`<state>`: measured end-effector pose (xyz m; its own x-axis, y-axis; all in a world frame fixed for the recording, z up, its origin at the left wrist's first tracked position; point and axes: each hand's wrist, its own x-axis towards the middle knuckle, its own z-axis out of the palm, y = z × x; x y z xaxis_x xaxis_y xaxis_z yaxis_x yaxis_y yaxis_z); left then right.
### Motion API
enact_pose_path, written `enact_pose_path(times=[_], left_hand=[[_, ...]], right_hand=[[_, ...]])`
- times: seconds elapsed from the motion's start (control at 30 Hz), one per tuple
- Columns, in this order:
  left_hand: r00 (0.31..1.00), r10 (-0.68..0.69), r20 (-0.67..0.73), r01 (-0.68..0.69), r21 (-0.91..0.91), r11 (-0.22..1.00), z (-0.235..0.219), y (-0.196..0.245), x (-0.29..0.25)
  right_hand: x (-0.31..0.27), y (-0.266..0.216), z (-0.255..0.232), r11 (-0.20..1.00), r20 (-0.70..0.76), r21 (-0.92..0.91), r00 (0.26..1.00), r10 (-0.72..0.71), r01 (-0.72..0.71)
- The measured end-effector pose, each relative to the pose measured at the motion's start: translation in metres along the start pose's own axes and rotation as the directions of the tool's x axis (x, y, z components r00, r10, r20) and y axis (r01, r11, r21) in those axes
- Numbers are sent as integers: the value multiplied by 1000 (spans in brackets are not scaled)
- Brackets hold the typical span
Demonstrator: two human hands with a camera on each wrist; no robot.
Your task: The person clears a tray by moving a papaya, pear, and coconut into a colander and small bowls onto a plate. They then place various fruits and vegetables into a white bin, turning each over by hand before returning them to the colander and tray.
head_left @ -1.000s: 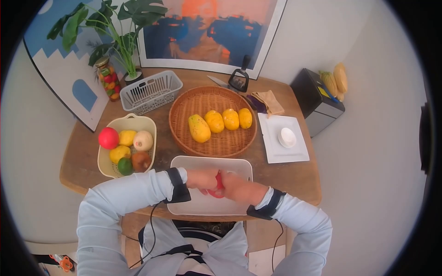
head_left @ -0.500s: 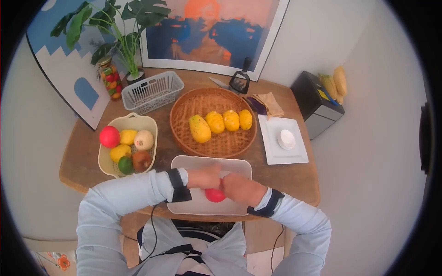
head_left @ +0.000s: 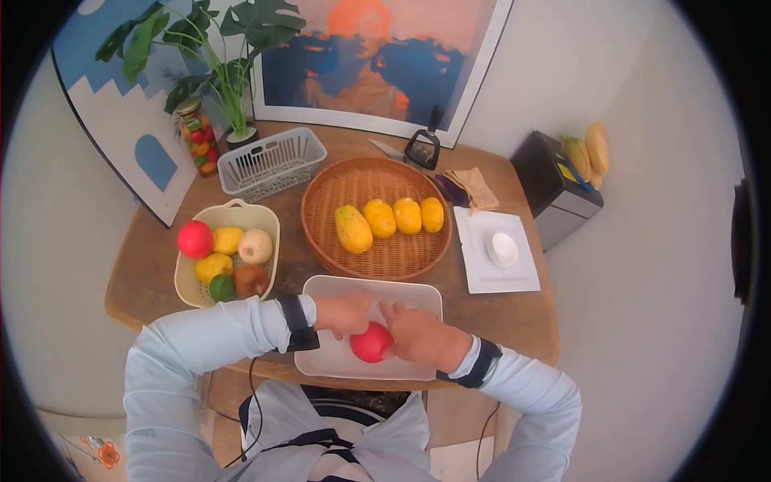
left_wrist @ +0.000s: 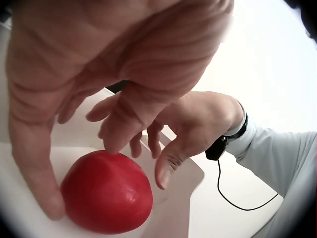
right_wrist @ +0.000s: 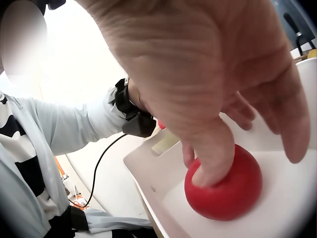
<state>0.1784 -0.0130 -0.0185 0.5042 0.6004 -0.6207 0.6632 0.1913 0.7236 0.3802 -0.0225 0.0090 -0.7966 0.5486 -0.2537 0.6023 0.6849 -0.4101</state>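
Note:
A smooth red tomato (head_left: 372,343) lies in the white tub (head_left: 325,365) at the front of the table. My left hand (head_left: 344,313) is over its left side, fingers spread loosely. In the left wrist view one fingertip (left_wrist: 52,206) is right at the tomato's edge, and the thumb reaches its top. My right hand (head_left: 426,333) is on the other side with fingers spread. Its thumb (right_wrist: 213,163) overlaps the tomato in the right wrist view, while in the left wrist view it stands a little to the side of it.
A cream basket (head_left: 186,277) of mixed produce stands left. Behind the tub, a round wicker tray (head_left: 353,173) holds several yellow fruits. A white plate (head_left: 514,277) with a small bowl (head_left: 502,251) is right; a grey basket (head_left: 273,165), knife (head_left: 385,149) and grater (head_left: 422,149) are at the back.
The blurred hands had met around the tomato; they have since moved apart, and it now shows whole in the tub. The head view has shifted slightly.

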Motion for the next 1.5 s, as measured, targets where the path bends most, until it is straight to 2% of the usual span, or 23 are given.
enact_pose_path(times=[0.03, 0.13, 0.2, 0.27, 0.33, 0.37, 0.43, 0.5, 0.53, 0.63, 0.67, 0.73, 0.83, 0.93, 1.03, 1.1, 1.17, 1.23, 1.27, 1.33, 1.37, 1.47, 1.5], left_hand=[[1000, 13, 13, -12, -27, 1000, -2, 1, -2], [999, -19, 42, 23, -100, 995, 6, 5, -2], [1000, -19, 1, 19, -43, 999, 4, 10, -2], [999, -13, -33, 11, -59, 998, 3, 10, -10], [997, 8, -72, -17, -130, 991, -2, 6, -17], [999, -32, 14, 33, -113, 993, -3, 3, -13], [976, -114, 186, 128, -64, 990, -7, 1, -5], [998, -36, 51, 37, -28, 999, 5, 6, -7], [1000, 4, -16, -4, -7, 1000, 9, 9, -9], [998, -3, -63, -1, -76, 997, 2, 8, -13], [999, -19, -38, 14, -115, 993, 0, 5, -12], [999, -44, 19, 47, -187, 981, 0, -3, -6], [981, -151, 122, 184, -345, 920, 20, -5, 0], [993, -76, 86, 109, -497, 861, 28, -3, -5], [991, 69, 116, -14, -416, 909, 2, 19, -35], [976, 197, -97, -216, -270, 938, -17, 43, -61], [875, 359, -324, -454, -296, 840, -38, 58, -59], [759, 451, -469, -649, -490, 582, -58, 87, -66], [694, 499, -518, -720, -502, 479, -70, 94, -63], [542, 572, -616, -830, -498, 250, -91, 101, -50], [540, 503, -675, -825, -542, 160, -95, 103, -44], [452, 487, -747, -833, -549, -69, -109, 86, 11], [496, 431, -754, -809, -582, -87, -111, 78, 27]], right_hand=[[0, 8, 10, 994, -99, 3, 989, -110, 110], [11, 3, 20, 994, 43, 81, 997, -71, 67], [17, 3, 7, 992, 187, -71, 975, 118, -106], [13, -5, -1, 980, 175, -136, 970, 167, -144], [0, -6, -8, 991, 6, -119, 998, 70, -69], [0, -3, -1, 996, -44, -65, 997, -70, 68], [6, 3, 14, 940, -162, 19, 929, -333, 340], [16, 3, 19, 995, 37, 9, 995, -96, 96], [20, -2, 15, 1000, 134, -12, 991, 27, -25], [16, -12, -6, 965, 151, 37, 956, 251, -259], [13, -9, -6, 991, 109, 29, 986, 129, -133], [5, -1, 6, 993, 26, 0, 993, -119, 119], [14, 2, 28, 984, 205, 139, 969, -141, 114], [18, 0, 25, 993, 264, 109, 965, 17, -47], [14, -3, -16, 954, 196, 296, 981, -14, -46], [10, -4, -60, 863, 44, 487, 982, -181, 137], [9, -10, -94, 742, -170, 632, 974, -149, 224], [15, -12, -118, 609, -291, 763, 956, 28, 214], [19, -13, -128, 534, -334, 816, 935, 122, 222], [40, -6, -133, 323, -394, 890, 900, 186, 323], [53, 0, -133, 213, -417, 903, 881, 222, 374], [89, 32, -116, 23, -477, 873, 841, 257, 488], [100, 40, -107, -20, -451, 875, 831, 326, 483]])
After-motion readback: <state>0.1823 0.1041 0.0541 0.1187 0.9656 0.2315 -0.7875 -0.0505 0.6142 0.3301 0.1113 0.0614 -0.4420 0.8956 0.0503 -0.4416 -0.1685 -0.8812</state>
